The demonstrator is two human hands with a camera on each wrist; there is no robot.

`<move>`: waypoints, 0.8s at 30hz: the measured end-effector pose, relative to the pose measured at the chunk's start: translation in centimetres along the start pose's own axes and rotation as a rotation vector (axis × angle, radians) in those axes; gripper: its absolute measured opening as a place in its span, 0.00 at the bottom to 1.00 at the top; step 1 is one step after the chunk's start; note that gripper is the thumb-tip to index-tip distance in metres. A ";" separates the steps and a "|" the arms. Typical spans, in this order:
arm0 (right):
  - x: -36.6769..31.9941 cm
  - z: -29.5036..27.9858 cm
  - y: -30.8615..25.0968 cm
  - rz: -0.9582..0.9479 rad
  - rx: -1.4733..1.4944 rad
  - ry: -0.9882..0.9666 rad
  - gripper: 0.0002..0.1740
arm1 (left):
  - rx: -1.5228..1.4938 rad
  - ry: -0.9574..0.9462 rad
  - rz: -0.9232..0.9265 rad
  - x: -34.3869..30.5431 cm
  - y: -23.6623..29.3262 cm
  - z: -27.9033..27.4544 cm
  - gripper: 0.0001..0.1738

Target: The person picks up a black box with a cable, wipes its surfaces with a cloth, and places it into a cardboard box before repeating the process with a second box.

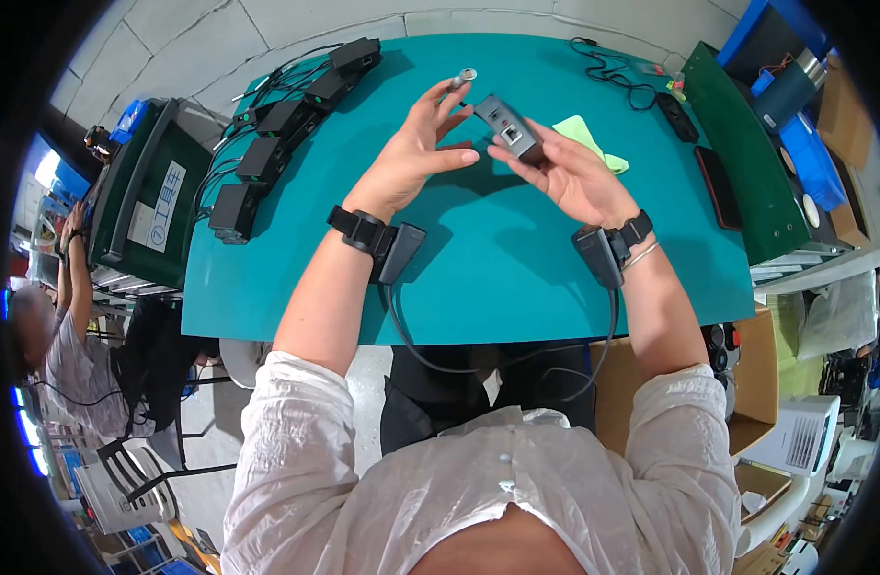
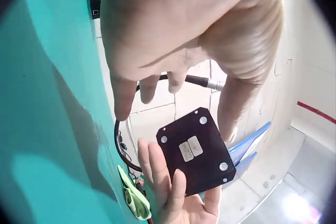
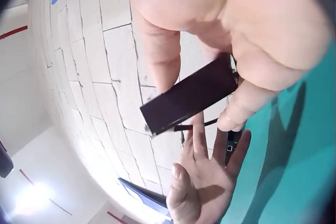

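My right hand (image 1: 579,180) grips a small black electronics box (image 1: 498,117) by its edges above the table, fingers on one side and thumb on the other. Sockets show on the face seen from the head, and a pale label and corner screws mark its flat underside in the left wrist view. From the box runs a black cable ending in a round metal connector (image 1: 468,75). Close to the box's left, my left hand (image 1: 408,153) has its fingers extended, thumb apart and palm toward the box. The cable passes behind those fingers in the left wrist view.
On the green table (image 1: 478,287), several similar black boxes (image 1: 286,121) with cables line the left side. At the right lie a light green cloth (image 1: 583,137), a black power strip (image 1: 676,117) and a dark flat object (image 1: 718,187). Green crates flank the table; another person sits left.
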State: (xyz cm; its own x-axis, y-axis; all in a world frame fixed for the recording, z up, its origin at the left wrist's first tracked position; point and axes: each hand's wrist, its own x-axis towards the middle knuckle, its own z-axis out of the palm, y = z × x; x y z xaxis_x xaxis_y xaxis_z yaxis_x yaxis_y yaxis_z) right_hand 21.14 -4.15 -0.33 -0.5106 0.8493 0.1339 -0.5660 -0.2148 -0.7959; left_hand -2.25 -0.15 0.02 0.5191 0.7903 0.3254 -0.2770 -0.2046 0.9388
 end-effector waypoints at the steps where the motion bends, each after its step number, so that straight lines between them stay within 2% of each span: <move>1: 0.0 -0.2 0.3 0.024 -0.062 -0.020 0.32 | 0.025 -0.018 -0.017 0.0 0.1 0.0 0.52; 6: 0.1 1.3 1.1 0.020 -0.194 -0.009 0.33 | 0.090 -0.060 -0.048 -0.2 0.7 1.0 0.56; 8: 0.0 1.7 0.9 0.096 -0.343 0.127 0.31 | 0.176 -0.057 -0.031 0.0 0.2 0.9 0.55; 9: 0.0 2.0 0.9 0.099 -0.341 0.127 0.31 | 0.175 -0.055 -0.033 0.0 0.2 0.9 0.55; 11: 0.2 2.5 1.0 0.126 -0.524 0.186 0.30 | 0.193 -0.013 -0.051 -0.1 0.3 1.0 0.54; 15: 0.3 2.3 2.0 0.109 -0.626 0.298 0.29 | 0.154 -0.013 -0.043 -0.3 0.7 1.3 0.52; 21: 0.1 2.1 2.0 0.027 -0.663 0.288 0.29 | 0.093 0.093 -0.063 -0.2 0.6 1.3 0.46; 23: -0.1 2.3 1.8 -0.063 -0.828 0.333 0.28 | -0.158 0.219 -0.088 -0.2 0.1 1.1 0.36; 24: -0.1 2.2 1.8 -0.065 -0.827 0.325 0.28 | -0.153 0.225 -0.085 -0.1 -0.1 0.7 0.36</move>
State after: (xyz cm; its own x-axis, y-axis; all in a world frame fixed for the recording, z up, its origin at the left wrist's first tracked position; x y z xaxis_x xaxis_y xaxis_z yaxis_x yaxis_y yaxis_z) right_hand 18.76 -5.70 -0.45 -0.2135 0.9696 0.1197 0.1246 0.1486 -0.9810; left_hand -1.68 -0.65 -0.08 0.3582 0.9125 0.1976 -0.3676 -0.0567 0.9282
